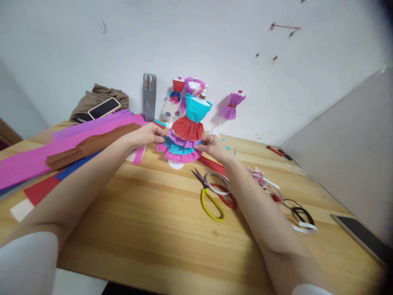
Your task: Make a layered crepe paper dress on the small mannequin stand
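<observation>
A small paper dress (186, 130) stands on a mini mannequin with a round white base (176, 164). Its top is turquoise, with red, purple, blue and pink ruffles stepping down below. My left hand (150, 135) pinches the left edge of the lower ruffles. On the opposite side, the fingers of my right hand (213, 146) are closed on the ruffle edge. Scissors (211, 196) with one yellow and one red handle lie in front of the dress, a roll of clear tape (218, 183) resting on them. Behind my right wrist runs a red paper strip (213, 166).
Crepe paper sheets (101, 127) spread across the left. A grey bottle (149, 97), a phone (105, 108) on brown cloth (101, 96), and other small dresses (232, 107) sit along the wall. Paper scraps (258, 176), a black cord (302, 215) and a dark-screened device (362, 235) lie right.
</observation>
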`<state>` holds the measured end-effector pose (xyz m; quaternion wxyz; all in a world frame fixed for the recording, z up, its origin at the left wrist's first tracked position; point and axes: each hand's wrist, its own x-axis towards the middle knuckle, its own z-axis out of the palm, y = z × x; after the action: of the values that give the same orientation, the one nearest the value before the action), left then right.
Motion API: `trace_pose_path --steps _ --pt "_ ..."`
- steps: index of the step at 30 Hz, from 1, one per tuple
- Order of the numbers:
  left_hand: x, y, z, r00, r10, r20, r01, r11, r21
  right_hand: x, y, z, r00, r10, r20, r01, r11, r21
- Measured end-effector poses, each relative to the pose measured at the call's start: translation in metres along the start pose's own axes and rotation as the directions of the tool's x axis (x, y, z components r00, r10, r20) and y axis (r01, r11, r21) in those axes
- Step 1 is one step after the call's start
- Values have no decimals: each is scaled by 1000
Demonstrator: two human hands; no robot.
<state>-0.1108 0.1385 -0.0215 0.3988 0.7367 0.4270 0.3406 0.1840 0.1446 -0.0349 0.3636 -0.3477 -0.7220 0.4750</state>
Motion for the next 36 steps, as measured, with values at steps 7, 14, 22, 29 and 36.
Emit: trace_pose_path --steps 7,14,22,29,36 --pt "-7 11 -5 993 -76 95 79 996 -30 -1 -1 0 1000 15 -26 -16 998 -54" --pt "-7 23 -8 990 -138 7 135 978 159 -1 0 1 1000 13 -27 -15 997 -71" --pt "-20 -4 -5 861 -392 323 479 838 -262 0 3 7 999 9 -54 -10 1000 -24" --pt "-17 -10 28 913 -222 344 402 638 -657 1 6 6 998 6 -69 -10 998 -65" --pt "-11 -22 35 947 -199 252 321 595 -737 2 9 5 996 -17 -86 11 998 -66"
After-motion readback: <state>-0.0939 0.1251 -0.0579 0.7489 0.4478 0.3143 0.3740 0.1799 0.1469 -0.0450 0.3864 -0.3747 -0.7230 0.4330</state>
